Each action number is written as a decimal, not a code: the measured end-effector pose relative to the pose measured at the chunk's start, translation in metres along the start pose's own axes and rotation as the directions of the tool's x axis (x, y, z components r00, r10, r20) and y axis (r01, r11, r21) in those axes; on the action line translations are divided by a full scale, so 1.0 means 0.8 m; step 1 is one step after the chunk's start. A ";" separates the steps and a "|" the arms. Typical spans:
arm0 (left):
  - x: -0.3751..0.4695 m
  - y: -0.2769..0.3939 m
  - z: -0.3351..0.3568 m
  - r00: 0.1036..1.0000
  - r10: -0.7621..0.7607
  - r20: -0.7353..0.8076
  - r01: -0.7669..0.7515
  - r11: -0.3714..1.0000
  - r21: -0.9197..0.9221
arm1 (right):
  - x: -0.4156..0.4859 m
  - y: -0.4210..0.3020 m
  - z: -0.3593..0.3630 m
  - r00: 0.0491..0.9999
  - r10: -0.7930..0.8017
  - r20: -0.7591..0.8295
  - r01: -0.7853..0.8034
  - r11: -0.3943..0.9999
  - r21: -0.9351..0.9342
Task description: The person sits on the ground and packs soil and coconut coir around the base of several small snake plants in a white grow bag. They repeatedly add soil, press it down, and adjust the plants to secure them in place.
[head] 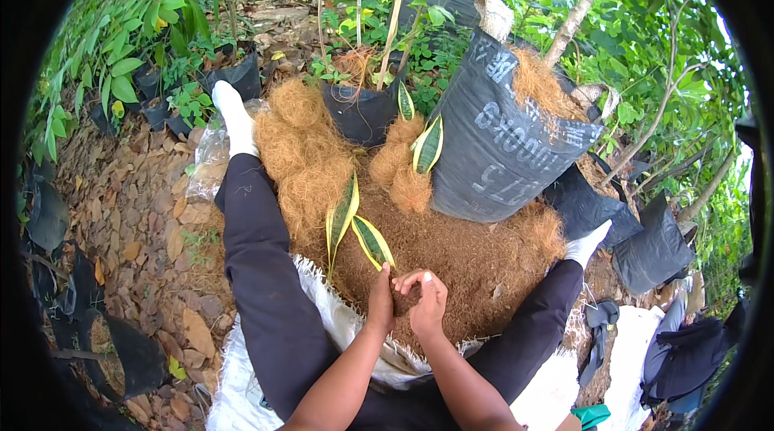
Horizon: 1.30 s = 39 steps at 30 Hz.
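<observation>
My left hand (382, 298) is held upright around the lower end of a yellow-edged snake plant leaf (373, 242), with brown material between the palms. Facing it, my right hand (427, 304) has curled fingers and a raised thumb, cupped against the same brown clump (406, 300). Both hands are over a heap of brown coir-like material (465, 261) on a white woven sack (351, 322). Another snake plant leaf (342, 213) stands just left of the held one. Beyond are fibre-wrapped balls (411, 189), two with variegated leaves (428, 145) upright in them.
Coconut fibre bundles (302, 153) lie beside my left leg. A large dark woven sack (502, 141) with printed writing leans ahead on the right. Black grow bags (361, 113) with plants stand around. Dry leaves (139, 207) cover the ground at left; dark cloth (683, 358) lies at lower right.
</observation>
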State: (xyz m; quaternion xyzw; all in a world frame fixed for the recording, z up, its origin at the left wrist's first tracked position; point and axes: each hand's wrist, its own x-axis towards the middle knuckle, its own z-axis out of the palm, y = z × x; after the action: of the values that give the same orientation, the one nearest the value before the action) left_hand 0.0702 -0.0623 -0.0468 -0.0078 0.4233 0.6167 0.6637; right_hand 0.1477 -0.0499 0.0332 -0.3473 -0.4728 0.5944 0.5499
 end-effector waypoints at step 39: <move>0.016 0.037 0.000 0.945 0.277 -0.174 -0.229 0.940 0.253 | 0.019 0.008 -0.034 0.729 0.594 -0.340 -0.344 0.747 0.569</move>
State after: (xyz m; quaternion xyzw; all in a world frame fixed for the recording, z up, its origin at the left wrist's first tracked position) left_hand 0.0440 -0.0449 -0.0387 0.0596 0.5560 0.6400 0.5269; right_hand 0.1686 -0.0301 0.0203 -0.4572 -0.0477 0.7012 0.5450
